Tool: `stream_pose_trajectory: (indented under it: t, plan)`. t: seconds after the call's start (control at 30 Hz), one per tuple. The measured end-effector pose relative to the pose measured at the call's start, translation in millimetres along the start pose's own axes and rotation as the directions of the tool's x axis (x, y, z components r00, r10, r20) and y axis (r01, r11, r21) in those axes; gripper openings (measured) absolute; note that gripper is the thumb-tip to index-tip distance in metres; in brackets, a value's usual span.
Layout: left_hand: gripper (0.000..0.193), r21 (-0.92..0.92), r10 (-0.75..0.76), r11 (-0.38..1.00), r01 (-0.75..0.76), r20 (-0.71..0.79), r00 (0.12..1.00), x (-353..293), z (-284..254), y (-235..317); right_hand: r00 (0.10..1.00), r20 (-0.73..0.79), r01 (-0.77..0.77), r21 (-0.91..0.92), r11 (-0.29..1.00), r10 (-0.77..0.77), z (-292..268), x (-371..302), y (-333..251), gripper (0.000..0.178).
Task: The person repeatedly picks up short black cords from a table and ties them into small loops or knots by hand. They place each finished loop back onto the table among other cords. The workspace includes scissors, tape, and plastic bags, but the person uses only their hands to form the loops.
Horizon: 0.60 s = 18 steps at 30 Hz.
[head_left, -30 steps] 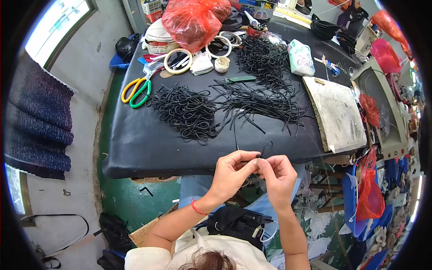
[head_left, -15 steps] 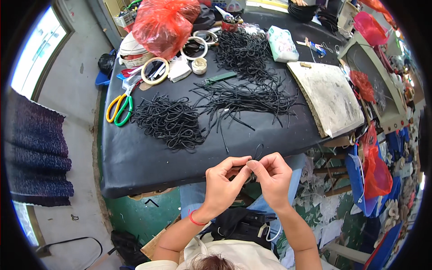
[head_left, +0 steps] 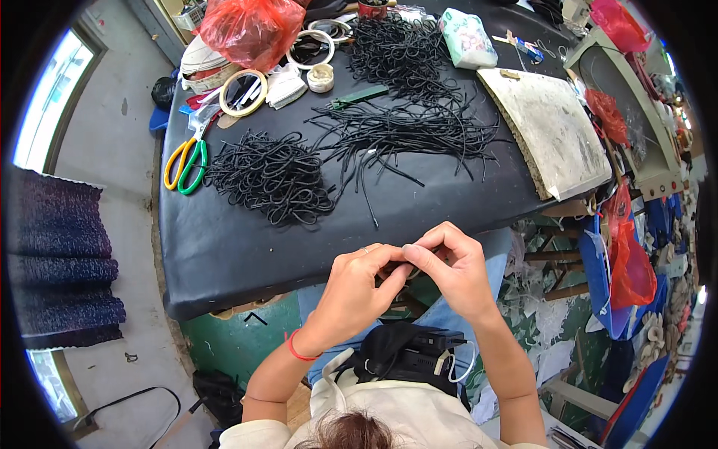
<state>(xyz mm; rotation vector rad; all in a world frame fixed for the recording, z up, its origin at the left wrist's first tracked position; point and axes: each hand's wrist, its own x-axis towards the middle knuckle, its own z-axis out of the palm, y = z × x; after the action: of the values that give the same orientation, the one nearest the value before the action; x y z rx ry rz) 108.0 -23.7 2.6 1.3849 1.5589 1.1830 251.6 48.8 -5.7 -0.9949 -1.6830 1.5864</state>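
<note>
Just off the front edge of the black table (head_left: 239,262), my left hand (head_left: 351,292) and my right hand (head_left: 458,280) meet at their fingertips. Both are closed in a pinch on a thin black cord (head_left: 413,274), most of it hidden by the fingers. Beyond them, a heap of looped black cords (head_left: 273,179) lies on the left of the table. Loose, straighter black cords (head_left: 411,142) spread across the middle. Farther back is another tangled pile of black cords (head_left: 396,52).
Scissors (head_left: 185,166) with yellow and green handles lie at the left edge. Tape rolls (head_left: 243,93), a small round tub (head_left: 321,78), a green strip (head_left: 359,97) and a red plastic bag (head_left: 250,34) sit behind. A stained board (head_left: 546,127) occupies the right.
The small cord loop that stuck up above my fingertips is no longer visible. My left hand has shifted slightly left, and the table appears higher in the view.
</note>
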Motion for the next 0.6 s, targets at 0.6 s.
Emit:
stream_pose_trajectory:
  t: [0.6]
  plan:
    - [0.022, -0.232, -0.153, 0.944, 0.235, 0.323, 0.934, -2.0, -8.9, -11.6, 0.994, 0.051, -0.094, 0.013, 0.995, 0.093, -3.4, -18.6, 6.0, 0.023]
